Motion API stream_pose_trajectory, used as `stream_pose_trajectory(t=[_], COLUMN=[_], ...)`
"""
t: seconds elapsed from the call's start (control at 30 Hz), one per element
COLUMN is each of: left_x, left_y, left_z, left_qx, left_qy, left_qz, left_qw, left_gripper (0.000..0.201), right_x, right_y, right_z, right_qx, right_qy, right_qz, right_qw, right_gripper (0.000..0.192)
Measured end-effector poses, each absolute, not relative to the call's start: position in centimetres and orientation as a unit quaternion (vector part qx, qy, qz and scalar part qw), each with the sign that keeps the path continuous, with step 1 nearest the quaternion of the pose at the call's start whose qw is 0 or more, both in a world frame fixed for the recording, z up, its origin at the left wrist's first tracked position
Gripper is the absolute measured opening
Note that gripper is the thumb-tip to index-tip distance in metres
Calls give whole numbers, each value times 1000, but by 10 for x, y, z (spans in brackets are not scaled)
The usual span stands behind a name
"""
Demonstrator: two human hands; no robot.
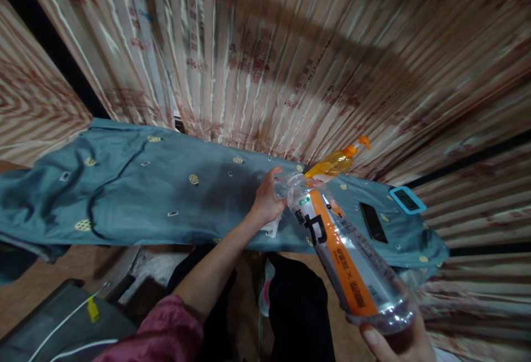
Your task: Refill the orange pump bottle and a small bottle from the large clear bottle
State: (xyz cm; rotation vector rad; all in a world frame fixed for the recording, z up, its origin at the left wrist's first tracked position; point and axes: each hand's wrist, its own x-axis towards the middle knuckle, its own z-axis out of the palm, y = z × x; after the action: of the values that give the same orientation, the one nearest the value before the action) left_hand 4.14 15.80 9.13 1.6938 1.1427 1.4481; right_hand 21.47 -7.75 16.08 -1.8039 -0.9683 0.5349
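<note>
My right hand (398, 340) grips the base of a clear plastic bottle (344, 251) with an orange and grey label. The bottle is tilted, its neck pointing up and left. At the neck is my left hand (267, 199), thumb and fingers around the mouth, with a crumpled white tissue (271, 228) under the palm. A small orange bottle (337, 162) with a spout lies on the blue-grey cloth (136, 196) just behind the clear bottle's neck.
The blue-grey cloth with gold dots covers a long surface. On it at the right lie a dark phone (373, 223) and a device in a blue case (407, 200). Patterned curtains (290, 52) hang behind. A dark case (62, 318) with white cables sits lower left.
</note>
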Motion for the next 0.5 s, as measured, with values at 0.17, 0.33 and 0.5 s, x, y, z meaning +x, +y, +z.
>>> stream_pose_trajectory(t=[0.17, 0.33, 0.5], left_x=[41, 41, 42], left_y=[158, 158, 158], left_z=[92, 91, 90], left_qx=[642, 641, 642], left_qy=[436, 433, 433], left_qz=[548, 550, 553], left_qw=[312, 314, 308], left_gripper=[67, 68, 66], right_x=[216, 217, 211], right_y=[-77, -77, -76], right_z=[161, 160, 164], right_qx=[-744, -733, -745], right_qy=[-417, -429, -389], right_qz=[199, 208, 239], right_qw=[482, 485, 487], right_gripper=[92, 89, 96])
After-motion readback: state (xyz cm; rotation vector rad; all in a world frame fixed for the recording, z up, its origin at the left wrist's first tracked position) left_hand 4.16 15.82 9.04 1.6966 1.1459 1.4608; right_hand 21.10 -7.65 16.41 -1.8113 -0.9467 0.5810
